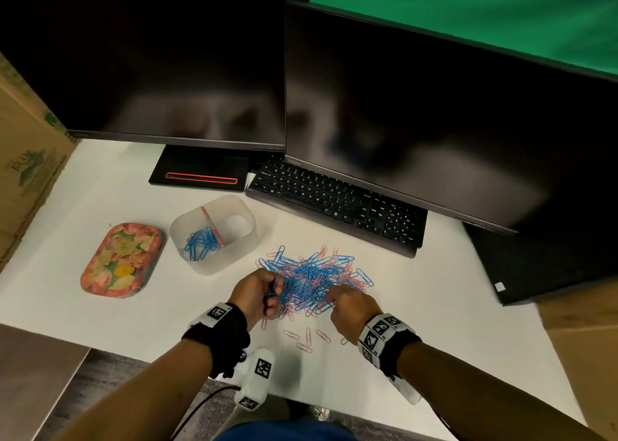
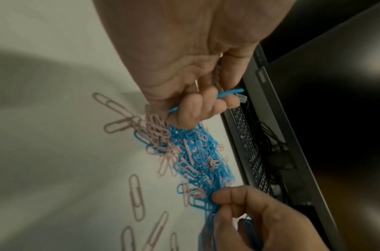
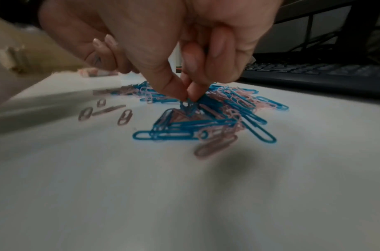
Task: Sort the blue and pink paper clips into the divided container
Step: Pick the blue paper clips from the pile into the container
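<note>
A mixed pile of blue and pink paper clips (image 1: pixel 314 276) lies on the white desk in front of me. Behind it to the left stands the translucent divided container (image 1: pixel 214 260), with blue clips (image 1: pixel 202 245) in its left compartment and a pink divider (image 1: pixel 211 225). My left hand (image 1: pixel 264 295) is at the pile's left edge, its curled fingers (image 2: pixel 193 108) gripping blue clips (image 2: pixel 230 93). My right hand (image 1: pixel 347 302) is at the pile's near right side, thumb and forefinger pinching a blue clip (image 3: pixel 188 106) that is tangled with others.
Several loose pink clips (image 1: pixel 306 338) lie near the desk's front edge. A floral tray (image 1: pixel 122 260) sits left of the container. A black keyboard (image 1: pixel 337 204) and two dark monitors (image 1: pixel 434 112) stand behind. A cardboard box (image 1: pixel 26 159) is at the far left.
</note>
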Demonstrator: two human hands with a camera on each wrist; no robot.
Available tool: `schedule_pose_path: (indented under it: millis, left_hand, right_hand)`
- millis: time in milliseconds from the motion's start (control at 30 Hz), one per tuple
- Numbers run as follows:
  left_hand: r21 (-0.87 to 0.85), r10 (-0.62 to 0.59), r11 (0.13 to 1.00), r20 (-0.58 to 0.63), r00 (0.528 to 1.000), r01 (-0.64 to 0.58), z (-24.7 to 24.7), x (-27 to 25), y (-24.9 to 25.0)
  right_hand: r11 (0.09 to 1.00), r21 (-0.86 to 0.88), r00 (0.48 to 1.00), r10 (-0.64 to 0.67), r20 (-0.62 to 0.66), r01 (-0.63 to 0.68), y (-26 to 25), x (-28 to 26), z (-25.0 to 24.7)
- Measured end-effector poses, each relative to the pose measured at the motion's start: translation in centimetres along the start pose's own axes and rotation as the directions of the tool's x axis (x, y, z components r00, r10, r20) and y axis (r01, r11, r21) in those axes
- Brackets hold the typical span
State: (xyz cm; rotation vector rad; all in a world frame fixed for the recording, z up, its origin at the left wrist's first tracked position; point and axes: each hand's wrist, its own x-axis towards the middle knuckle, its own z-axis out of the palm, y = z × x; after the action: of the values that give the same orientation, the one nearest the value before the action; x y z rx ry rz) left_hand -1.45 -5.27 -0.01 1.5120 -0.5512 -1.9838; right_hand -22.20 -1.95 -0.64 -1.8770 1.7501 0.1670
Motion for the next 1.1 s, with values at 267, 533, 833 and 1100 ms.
schedule_pose_path:
  millis: [267, 533, 833, 1100]
  left_hand:
    - [-0.116, -0.072, 0.991, -0.053, 0.996, 0.066, 0.5, 1.2, 0.6]
    - [0.216, 0.001, 0.976, -0.081, 0.997, 0.017, 1.7, 2.3, 0.8]
    - [0.564, 0.050, 0.826, -0.046, 0.998, -0.015, 2.4, 2.8, 1.0]
    - [0.907, 0.274, 0.320, 0.188, 0.943, -0.273, 1.9, 2.6, 1.3]
  right_hand:
    - [0.337, 0.889, 0.950, 0.122, 0.286, -0.311, 1.5, 0.8, -1.5]
    - [0.019, 0.907, 0.907, 0.044, 0.419, -0.420, 2.2, 0.0, -2.9]
    - [0.027, 0.864, 0.861, 0.105, 0.497, -0.502, 4.1, -1.2, -3.3]
    - [0.938, 0.340, 0.983, -0.003, 0.185, -0.061, 4.1, -3.0, -2.0]
